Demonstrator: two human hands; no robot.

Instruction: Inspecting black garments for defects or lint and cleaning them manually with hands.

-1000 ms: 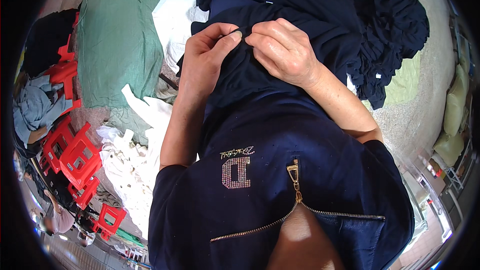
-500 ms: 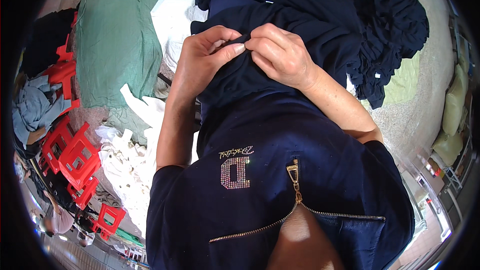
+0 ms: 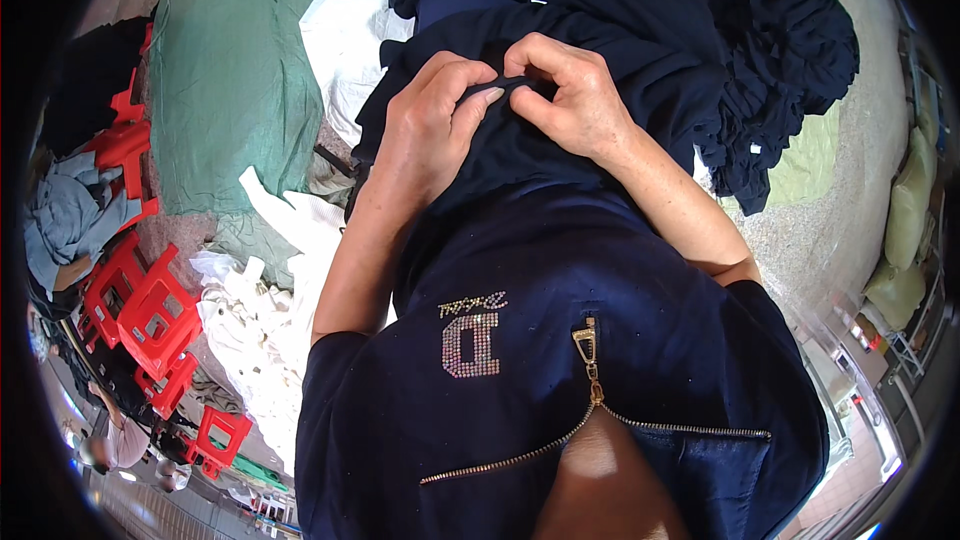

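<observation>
Pinching the navy garment (image 3: 520,155) with both hands: your left hand (image 3: 432,125) has fingers curled, thumb pressed onto a fold; your right hand (image 3: 565,95) has fingertips closed on the same fold, touching the left. Garment lies over your lap, just below the dark fabric pile (image 3: 720,30). Green sheet (image 3: 225,80) at left, w/ red plastic stools (image 3: 140,310) & white cloth (image 3: 260,330) nearby.

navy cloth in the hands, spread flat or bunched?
Bunched. The navy cloth is gathered into folds where the left hand and right hand pinch it together; more lies heaped in the dark pile beyond.
</observation>
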